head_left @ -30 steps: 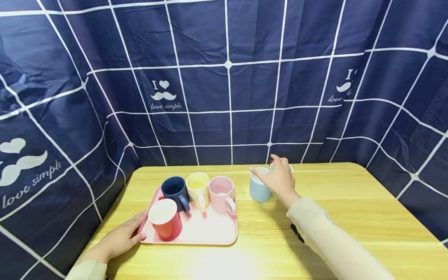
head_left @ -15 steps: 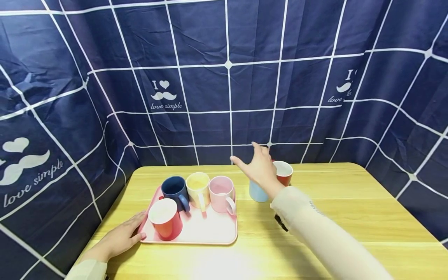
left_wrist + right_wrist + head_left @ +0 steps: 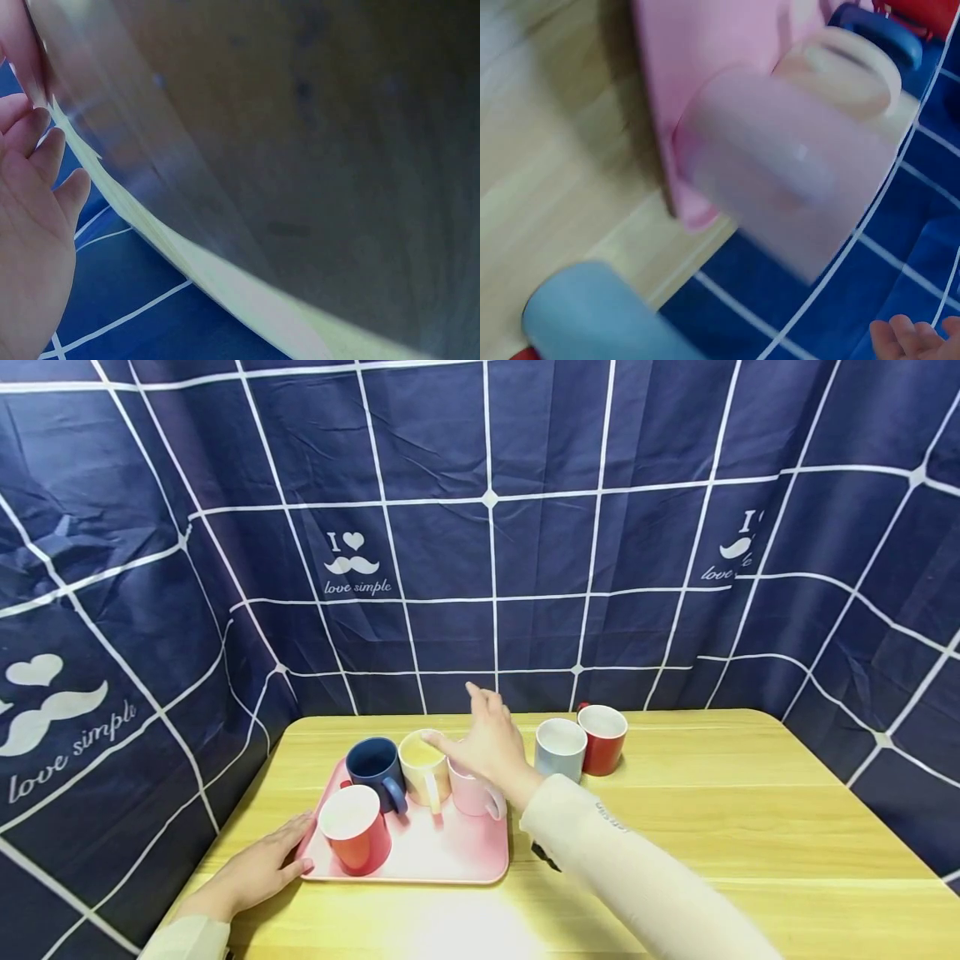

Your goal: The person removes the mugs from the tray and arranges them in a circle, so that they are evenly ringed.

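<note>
My left hand (image 3: 251, 870) rests against the left edge of a pink tray (image 3: 450, 860), thumb near its front corner and fingers lying along its side. Several mugs stand upright on that tray: a dark blue mug (image 3: 375, 768), a yellow mug (image 3: 423, 768), a pink mug (image 3: 468, 792) and, in front, a red-orange mug (image 3: 356, 835). Above the pink mug hovers my right hand (image 3: 491, 745), fingers spread and holding nothing, hiding part of that mug's rim. In the right wrist view the pink mug (image 3: 780, 165) is blurred, and the fingertips show at the lower right corner.
To the tray's right stand a light blue mug (image 3: 558, 760) and, touching or just behind it, a dark red mug (image 3: 603, 745). Beneath is a wooden table (image 3: 712, 827). A navy curtain (image 3: 540, 543) with white lines closes off the back and sides.
My right hand has moved left from the light blue and dark red mugs to above the pink mug. Those two mugs are now uncovered. The left hand and tray have not moved.
</note>
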Action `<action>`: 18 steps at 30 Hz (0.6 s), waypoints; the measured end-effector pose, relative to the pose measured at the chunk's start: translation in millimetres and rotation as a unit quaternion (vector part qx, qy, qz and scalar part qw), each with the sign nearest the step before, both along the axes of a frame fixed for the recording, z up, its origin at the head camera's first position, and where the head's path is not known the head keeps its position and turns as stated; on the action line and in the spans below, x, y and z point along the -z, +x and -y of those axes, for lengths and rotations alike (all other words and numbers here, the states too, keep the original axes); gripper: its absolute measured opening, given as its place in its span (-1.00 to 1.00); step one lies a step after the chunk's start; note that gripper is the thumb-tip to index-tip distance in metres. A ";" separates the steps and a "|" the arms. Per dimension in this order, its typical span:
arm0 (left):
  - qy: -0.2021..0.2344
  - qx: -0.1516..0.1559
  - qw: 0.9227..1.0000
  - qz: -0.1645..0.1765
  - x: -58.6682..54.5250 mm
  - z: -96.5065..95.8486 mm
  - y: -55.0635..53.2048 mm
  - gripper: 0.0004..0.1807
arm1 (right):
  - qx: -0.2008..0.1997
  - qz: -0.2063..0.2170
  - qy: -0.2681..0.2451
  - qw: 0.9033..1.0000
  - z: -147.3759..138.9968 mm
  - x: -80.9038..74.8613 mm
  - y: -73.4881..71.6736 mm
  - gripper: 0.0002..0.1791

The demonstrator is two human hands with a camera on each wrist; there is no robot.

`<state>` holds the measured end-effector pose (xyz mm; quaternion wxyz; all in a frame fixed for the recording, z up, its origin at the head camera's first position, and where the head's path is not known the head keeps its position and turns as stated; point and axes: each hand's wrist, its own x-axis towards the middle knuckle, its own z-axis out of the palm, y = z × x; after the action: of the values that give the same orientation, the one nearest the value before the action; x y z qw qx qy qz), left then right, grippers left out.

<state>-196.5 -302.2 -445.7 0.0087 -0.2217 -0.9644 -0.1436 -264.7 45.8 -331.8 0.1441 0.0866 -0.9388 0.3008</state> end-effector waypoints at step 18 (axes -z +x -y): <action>0.002 0.008 1.000 -0.016 2.6 0.6 0.0 -0.25 | -0.106 -0.009 0.018 0.994 66.2 34.7 39.2 0.15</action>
<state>-196.5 -302.8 -448.3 0.0233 -0.2314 -0.9622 -0.1419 -225.5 -20.4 -366.5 0.1182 0.1912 -0.9283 0.2963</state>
